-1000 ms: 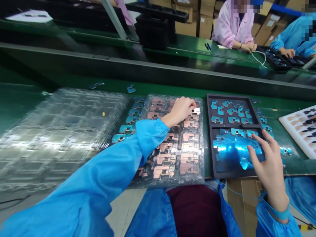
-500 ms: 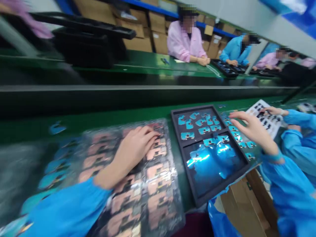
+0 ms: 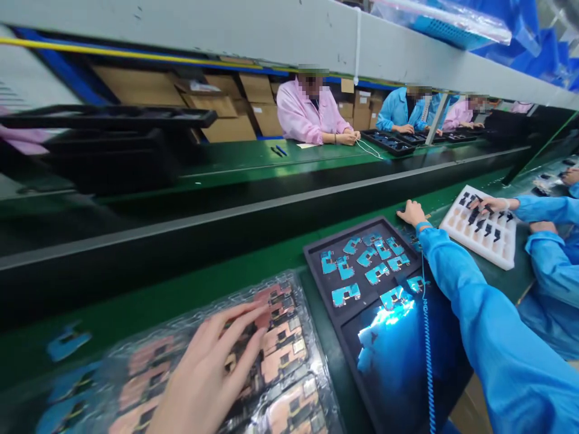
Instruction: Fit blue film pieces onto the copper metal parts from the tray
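My left hand (image 3: 210,364) reaches over a clear plastic tray (image 3: 332,386) holding rows of copper-coloured circuit boards (image 3: 283,355). Its thumb and fingertips are closed on the edges of one copper-coloured board (image 3: 261,319) near the tray's far end. My right hand (image 3: 412,214) is stretched out beyond the black tray (image 3: 323,313), fingers curled down at the green bench; whatever they hold is hidden. Blue-filmed circuit boards (image 3: 346,295) lie spread in the black tray's far compartment, and shiny blue film (image 3: 384,337) lies in the near one.
At left, more blue pieces (image 3: 67,343) lie on the green bench (image 3: 181,289). A coiled blue cord (image 3: 429,361) hangs beside my right arm. On the right, a co-worker's hand (image 3: 486,205) works over a white tray (image 3: 506,259) of black parts. Other people sit across the bench.
My right hand has gone from raised with fingers spread to lowered and curled at the bench behind the black tray. My left hand's fingertips have come together around a board. The view has tilted.
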Action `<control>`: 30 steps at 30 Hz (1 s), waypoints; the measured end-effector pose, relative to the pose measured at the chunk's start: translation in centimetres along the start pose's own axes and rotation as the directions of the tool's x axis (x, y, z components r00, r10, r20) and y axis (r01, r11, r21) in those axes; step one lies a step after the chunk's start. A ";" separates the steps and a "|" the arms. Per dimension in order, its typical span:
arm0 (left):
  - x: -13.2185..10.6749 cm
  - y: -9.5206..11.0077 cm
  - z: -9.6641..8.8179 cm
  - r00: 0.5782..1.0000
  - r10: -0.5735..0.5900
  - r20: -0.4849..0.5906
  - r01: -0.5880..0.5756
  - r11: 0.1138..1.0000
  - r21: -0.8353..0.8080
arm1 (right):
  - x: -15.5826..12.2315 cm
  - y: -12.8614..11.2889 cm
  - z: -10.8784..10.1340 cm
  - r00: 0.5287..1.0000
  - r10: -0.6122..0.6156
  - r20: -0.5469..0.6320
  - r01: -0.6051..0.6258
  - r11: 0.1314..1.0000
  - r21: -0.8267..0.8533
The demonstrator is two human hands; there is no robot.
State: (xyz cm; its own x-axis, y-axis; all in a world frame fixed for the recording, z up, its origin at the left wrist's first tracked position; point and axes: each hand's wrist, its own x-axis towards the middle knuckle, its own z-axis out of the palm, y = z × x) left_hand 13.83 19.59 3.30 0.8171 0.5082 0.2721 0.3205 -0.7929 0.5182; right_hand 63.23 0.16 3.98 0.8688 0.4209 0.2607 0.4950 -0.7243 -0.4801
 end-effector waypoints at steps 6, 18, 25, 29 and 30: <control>-1.6 2.2 -3.2 0.986 -0.162 -0.024 0.160 0.985 -0.062 | -1.0 -1.7 -3.8 0.998 -0.028 0.053 0.024 0.996 0.081; -6.8 16.7 -2.5 0.899 -0.342 0.274 0.405 0.409 -0.818 | -30.5 -15.8 -11.8 0.250 -0.968 -0.021 0.842 0.207 0.499; -11.6 16.0 -2.3 0.854 -0.437 0.282 0.468 0.410 -0.783 | -33.3 -15.5 -8.7 0.590 -0.768 0.249 0.219 0.449 0.866; -12.9 16.3 -1.5 0.867 -0.419 0.268 0.449 0.426 -0.785 | -35.3 -15.5 -7.7 0.656 -0.697 0.291 0.080 0.448 0.891; -13.2 16.4 -1.3 0.868 -0.419 0.266 0.448 0.430 -0.784 | -35.7 -15.5 -7.5 0.672 -0.683 0.287 0.077 0.449 0.890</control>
State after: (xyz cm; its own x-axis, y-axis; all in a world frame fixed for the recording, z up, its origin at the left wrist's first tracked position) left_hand 7.72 0.32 9.30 0.7025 0.6838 -0.1971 0.1287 0.1503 0.9802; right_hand 24.66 -7.78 8.43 0.2425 0.9339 0.2628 0.2772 0.1929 -0.9412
